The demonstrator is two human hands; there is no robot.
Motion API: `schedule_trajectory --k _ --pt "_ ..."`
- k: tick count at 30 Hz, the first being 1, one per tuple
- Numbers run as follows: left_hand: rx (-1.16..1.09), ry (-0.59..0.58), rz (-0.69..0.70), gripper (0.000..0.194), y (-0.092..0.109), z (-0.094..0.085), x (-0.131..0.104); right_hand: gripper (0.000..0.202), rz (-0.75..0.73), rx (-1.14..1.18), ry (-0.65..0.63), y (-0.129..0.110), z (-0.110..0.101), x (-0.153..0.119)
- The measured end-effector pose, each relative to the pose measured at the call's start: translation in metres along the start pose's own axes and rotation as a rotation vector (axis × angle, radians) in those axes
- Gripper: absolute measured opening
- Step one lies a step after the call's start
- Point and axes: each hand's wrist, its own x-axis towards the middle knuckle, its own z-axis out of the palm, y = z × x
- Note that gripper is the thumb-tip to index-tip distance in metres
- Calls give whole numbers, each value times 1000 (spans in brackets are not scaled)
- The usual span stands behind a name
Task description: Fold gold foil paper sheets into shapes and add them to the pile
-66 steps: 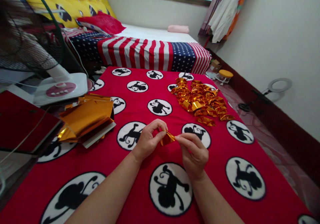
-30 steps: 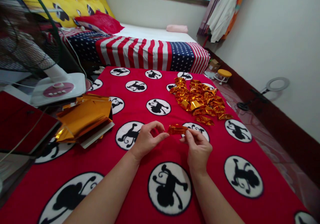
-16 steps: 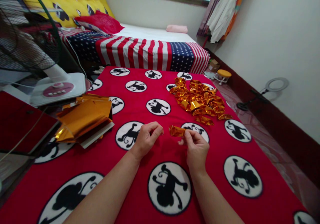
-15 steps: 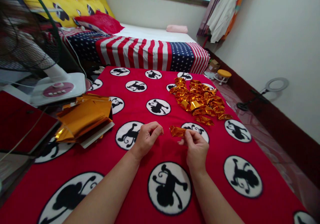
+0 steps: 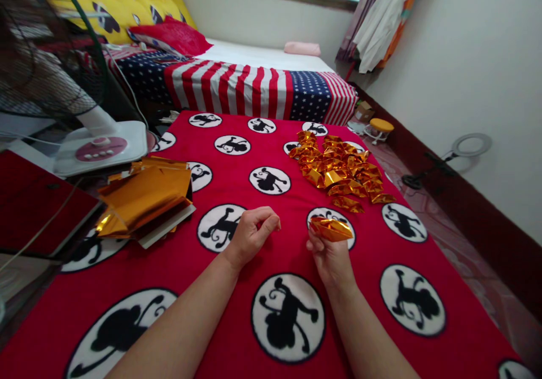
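A red cloth with round black-and-white monkey patches covers the surface (image 5: pixel 231 190). Midway between its left and right edges, the left hand (image 5: pixel 254 232) is curled, the thumb laid against the bent forefinger, just above the cloth. To its right and well apart from it, the right hand (image 5: pixel 332 257) grips a folded gold foil piece (image 5: pixel 332 229) between thumb and fingers; the piece lies lengthwise across the hand, its tapered end pointing toward the right edge, with a monkey patch behind it. Toward the far right corner, a pile of folded foil pieces (image 5: pixel 336 177) spreads close to the right edge, the nearest ones lying loosely on its near side. At the left edge rests an untidy stack of flat gold sheets (image 5: pixel 148 195), with a white-edged card under it. Beyond that stack stands the white base of a fan (image 5: pixel 104 147).
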Motion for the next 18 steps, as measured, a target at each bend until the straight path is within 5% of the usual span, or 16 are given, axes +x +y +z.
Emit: schedule_trajectory --k 11,18 --pt "16 4 -20 42 1 0 1 22 -163 -169 84 -3 -8 3" --pt "-21 44 -44 44 0 0 1 27 -691 -369 575 -40 -56 44"
